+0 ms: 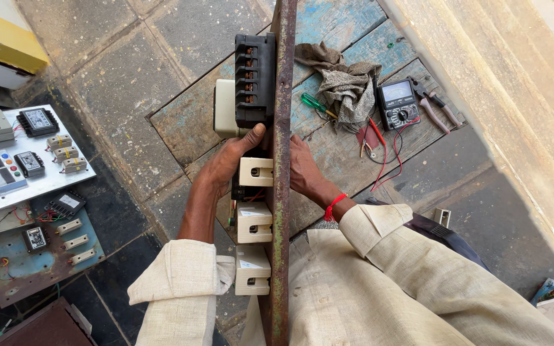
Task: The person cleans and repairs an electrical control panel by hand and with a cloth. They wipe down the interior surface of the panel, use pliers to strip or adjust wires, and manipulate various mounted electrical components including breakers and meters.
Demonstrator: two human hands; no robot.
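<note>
Stone-paved floor (117, 70), grey and worn, with a weathered wooden board surface (335, 29) of flaking blue paint lying on it. Pale concrete ledge (501, 83) runs along the far right. Rusty metal panel (280, 192) stands on edge over the surface, seen edge-on, running near to far. On its left face: black terminal block (254, 80) at the far end with a cream box (224, 109) beside it, then three cream fuse holders (254, 221) in a row toward the near end. Left hand (229, 163) wraps fingers closed around the panel's left side, thumb touching the black block's near edge. Right hand (302, 170) sits flat against the panel's right face, red thread on the wrist; fingers hidden behind the metal, so cannot tell if that grip is closed. Right of the panel on the surface: grey rag (347, 83), green screwdriver (315, 106) partly under it, multimeter (397, 104) with red and black leads, pliers (437, 106). Left on the floor: white board (30, 150) and rusty blue board (30, 240), both carrying switchgear. No containers in view.
</note>
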